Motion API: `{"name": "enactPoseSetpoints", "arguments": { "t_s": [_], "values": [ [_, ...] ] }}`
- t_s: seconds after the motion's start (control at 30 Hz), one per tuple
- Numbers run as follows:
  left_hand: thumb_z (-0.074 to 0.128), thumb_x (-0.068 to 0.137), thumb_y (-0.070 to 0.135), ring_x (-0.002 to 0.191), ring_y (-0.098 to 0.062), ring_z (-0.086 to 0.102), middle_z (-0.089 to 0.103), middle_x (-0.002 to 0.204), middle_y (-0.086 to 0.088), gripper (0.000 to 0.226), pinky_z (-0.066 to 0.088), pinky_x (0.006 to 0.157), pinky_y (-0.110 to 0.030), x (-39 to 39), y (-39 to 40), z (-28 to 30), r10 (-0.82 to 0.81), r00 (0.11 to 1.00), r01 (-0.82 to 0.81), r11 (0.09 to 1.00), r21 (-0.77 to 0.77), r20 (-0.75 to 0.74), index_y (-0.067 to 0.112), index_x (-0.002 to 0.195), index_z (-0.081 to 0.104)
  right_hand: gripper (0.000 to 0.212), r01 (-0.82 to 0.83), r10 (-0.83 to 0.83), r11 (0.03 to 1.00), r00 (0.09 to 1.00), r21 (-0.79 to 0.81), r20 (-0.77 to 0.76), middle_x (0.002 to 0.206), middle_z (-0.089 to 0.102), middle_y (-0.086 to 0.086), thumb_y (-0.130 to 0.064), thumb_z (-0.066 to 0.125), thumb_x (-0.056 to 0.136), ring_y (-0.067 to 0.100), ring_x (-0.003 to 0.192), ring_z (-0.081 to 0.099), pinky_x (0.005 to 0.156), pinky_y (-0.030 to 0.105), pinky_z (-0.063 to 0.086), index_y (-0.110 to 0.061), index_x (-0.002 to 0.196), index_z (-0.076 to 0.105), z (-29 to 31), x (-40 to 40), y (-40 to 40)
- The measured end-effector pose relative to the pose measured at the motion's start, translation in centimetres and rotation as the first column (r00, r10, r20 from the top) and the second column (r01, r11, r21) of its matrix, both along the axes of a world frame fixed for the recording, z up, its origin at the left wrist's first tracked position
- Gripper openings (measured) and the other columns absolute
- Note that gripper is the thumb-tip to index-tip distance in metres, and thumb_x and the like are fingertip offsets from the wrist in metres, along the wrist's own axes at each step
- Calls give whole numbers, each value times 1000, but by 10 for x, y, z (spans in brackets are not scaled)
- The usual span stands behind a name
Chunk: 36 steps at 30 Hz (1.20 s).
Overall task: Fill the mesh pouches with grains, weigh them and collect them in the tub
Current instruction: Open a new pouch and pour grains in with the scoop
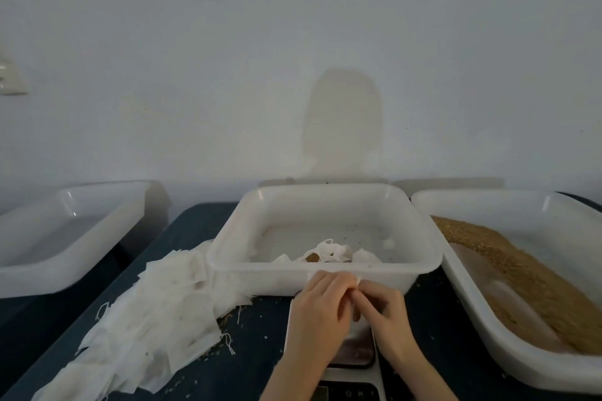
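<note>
You hold a mesh pouch (355,286) between both hands, right over the scale (356,347); only a scrap of its white fabric shows between your fingertips. Your left hand (321,306) and right hand (381,311) meet with fingers curled, pinching the pouch from either side. Just beyond your grip stands the collecting tub (325,273), with a few filled pouches (329,254) lying in it. To the left of your hands, a heap of empty pouches (153,325) spreads over the dark table (260,365). To the right, a tub of grains (521,286) sits close by. Far left, well apart from your hands, stands another white tub (58,238).
</note>
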<state>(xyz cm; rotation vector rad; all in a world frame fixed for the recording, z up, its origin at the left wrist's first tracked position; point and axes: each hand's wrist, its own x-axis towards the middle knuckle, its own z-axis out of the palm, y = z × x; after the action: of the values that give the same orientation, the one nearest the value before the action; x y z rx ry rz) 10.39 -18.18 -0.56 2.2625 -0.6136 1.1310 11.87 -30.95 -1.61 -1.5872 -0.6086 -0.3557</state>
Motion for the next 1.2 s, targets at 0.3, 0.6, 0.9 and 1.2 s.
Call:
{"name": "enactPoseSetpoints", "arguments": {
  "t_s": [0.3,0.6,0.9,1.2],
  "values": [
    [69,84,13,74,4,59,68,94,14,29,41,64,-2,-12,3,13,142,953,-170,982,-85,-268,23,111,62,15,107,-108,993,994,-57,-6,67,68,-4,-19,60,90,9,55,60,54,17,47,-23,82,71,-6,6,1],
    [86,52,13,56,-2,52,58,72,14,44,30,42,-9,-24,-6,24,375,918,-366,927,86,-132,22,89,63,14,351,-256,922,869,-163,423,64,53,-11,-16,50,86,4,50,49,42,24,43,-29,82,54,-15,2,-5],
    [68,65,17,44,-3,46,49,53,13,35,35,37,-18,-27,-12,25,360,933,-352,899,260,19,24,97,55,16,335,-173,871,894,-360,412,71,55,-17,-26,54,83,4,50,49,40,28,43,-20,71,63,-17,4,1],
    [69,62,29,44,4,45,48,50,18,31,30,41,-9,-35,-15,33,245,946,-191,950,246,-214,33,90,59,12,237,-146,907,953,-349,267,81,62,-26,-27,59,75,2,65,61,52,29,52,-23,65,66,-9,2,1]
  ]
}}
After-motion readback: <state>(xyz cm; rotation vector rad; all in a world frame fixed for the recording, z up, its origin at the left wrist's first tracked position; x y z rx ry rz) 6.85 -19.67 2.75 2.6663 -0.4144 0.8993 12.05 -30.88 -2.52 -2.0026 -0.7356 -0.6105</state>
